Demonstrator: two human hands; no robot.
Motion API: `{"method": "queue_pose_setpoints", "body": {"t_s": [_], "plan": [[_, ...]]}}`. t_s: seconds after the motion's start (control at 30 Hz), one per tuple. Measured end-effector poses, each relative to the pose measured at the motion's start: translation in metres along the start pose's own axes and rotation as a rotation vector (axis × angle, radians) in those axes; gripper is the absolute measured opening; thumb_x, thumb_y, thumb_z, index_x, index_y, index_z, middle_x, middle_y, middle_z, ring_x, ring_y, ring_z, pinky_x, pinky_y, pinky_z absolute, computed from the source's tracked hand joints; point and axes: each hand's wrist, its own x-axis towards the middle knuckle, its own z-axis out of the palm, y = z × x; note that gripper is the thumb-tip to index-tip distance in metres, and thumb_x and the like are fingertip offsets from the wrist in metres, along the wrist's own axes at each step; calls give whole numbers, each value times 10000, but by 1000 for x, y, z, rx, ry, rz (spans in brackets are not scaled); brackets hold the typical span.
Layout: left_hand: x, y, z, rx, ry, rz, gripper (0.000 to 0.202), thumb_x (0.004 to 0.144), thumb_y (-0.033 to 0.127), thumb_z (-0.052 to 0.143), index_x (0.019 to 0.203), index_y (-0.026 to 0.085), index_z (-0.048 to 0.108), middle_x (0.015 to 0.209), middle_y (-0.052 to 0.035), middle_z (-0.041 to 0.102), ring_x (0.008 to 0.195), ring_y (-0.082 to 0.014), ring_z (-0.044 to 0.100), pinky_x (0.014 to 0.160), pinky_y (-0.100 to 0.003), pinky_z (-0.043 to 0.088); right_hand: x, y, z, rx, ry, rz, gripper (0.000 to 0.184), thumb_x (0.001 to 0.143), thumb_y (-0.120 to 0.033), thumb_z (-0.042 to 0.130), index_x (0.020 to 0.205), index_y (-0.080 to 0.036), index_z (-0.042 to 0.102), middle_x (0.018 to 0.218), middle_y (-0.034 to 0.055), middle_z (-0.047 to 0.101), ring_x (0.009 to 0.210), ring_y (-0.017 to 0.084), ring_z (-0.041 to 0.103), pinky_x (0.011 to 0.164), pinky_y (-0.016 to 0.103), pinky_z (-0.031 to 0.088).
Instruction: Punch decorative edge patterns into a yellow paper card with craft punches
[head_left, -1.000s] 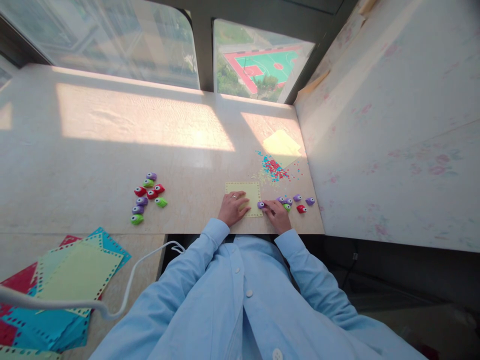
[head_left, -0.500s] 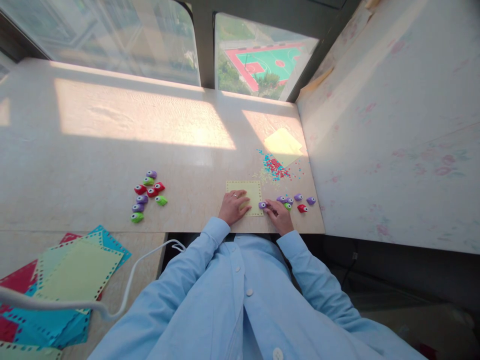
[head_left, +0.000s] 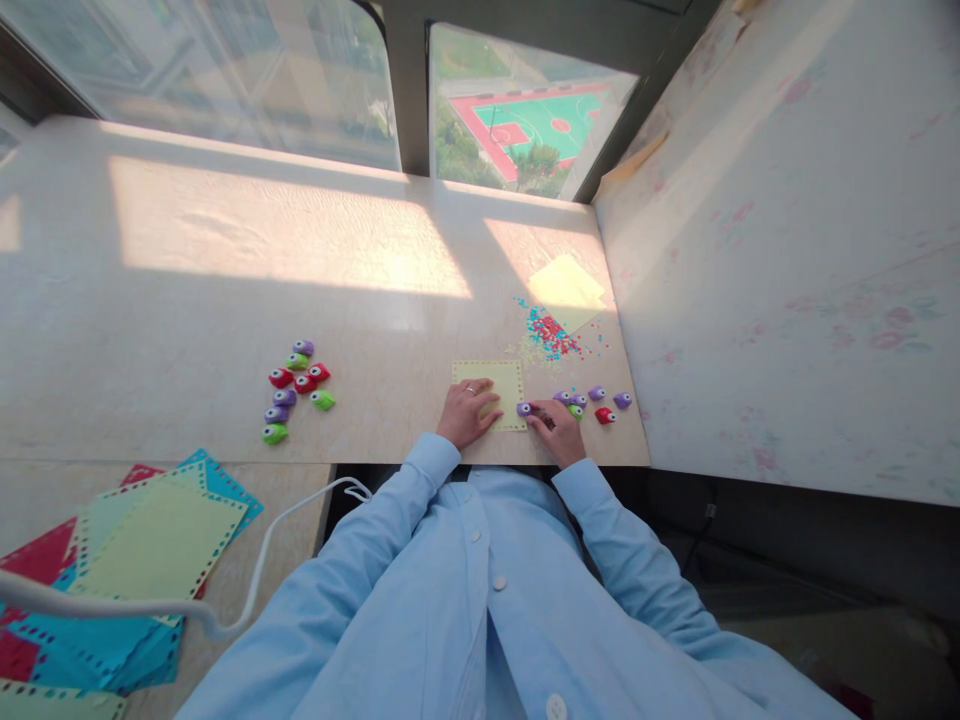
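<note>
A pale yellow sheet of paper (head_left: 506, 385) with small holes punched along its edges lies at the front of the table. My left hand (head_left: 469, 413) rests on its left part, fingers spread and pressing it flat. At the sheet's right edge sits a small purple craft punch (head_left: 523, 409), gripped between the fingertips of my right hand (head_left: 556, 430). Just right of that hand, more purple punches (head_left: 597, 393), a green punch (head_left: 575, 411) and a red punch (head_left: 605, 416) stand close together, partly hidden by my fingers.
Red, blue and yellow paper bits (head_left: 551, 333) lie scattered beyond the sheet, beside a plain yellow sheet (head_left: 568, 290). Several punches (head_left: 304, 384) form a group at left. Punched coloured sheets (head_left: 161, 535) are piled lower left, crossed by a white cable (head_left: 255, 570). A wall (head_left: 750, 300) bounds the right.
The purple punch and my right hand have shifted very slightly left along the sheet's right edge. My left hand stays in place.
</note>
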Motion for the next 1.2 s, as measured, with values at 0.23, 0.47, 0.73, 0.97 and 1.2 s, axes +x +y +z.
{"method": "queue_pose_setpoints", "body": {"t_s": [0.23,0.47,0.73,0.97,1.2], "plan": [[0,0,0,-1,24,16,194,814,361,698,953,227,718,1205,-78,657,1109,-262,572,920,-431,435,4,-7,-8,187,19,262,462,754,-527,676,1032,-159,664,916,83,678,631,158,578,615,323,525],[0,0,0,4,19,9,188,822,368,687,955,239,718,1213,-77,656,1116,-256,573,926,-428,430,23,-24,-17,413,-86,471,377,648,-516,740,758,-172,631,636,3,626,526,124,516,524,267,441],[0,1,-1,-4,-2,-3,185,826,362,679,960,239,717,1223,-80,649,1127,-261,564,924,-433,425,30,-27,-11,427,-127,574,354,552,-456,780,681,-180,601,504,-49,540,449,94,442,457,245,360],[-1,0,1,-1,22,14,189,828,363,676,965,240,715,1223,-76,647,1116,-260,561,915,-429,425,37,-23,-9,417,-153,641,351,519,-409,781,649,-208,523,477,-65,520,413,88,422,403,221,318],[-2,2,1,-9,31,7,180,829,355,673,961,240,712,1224,-75,646,1115,-258,558,919,-430,428,41,-17,-10,389,-205,649,379,524,-397,771,653,-234,453,437,-85,480,376,98,433,355,212,309]]}}
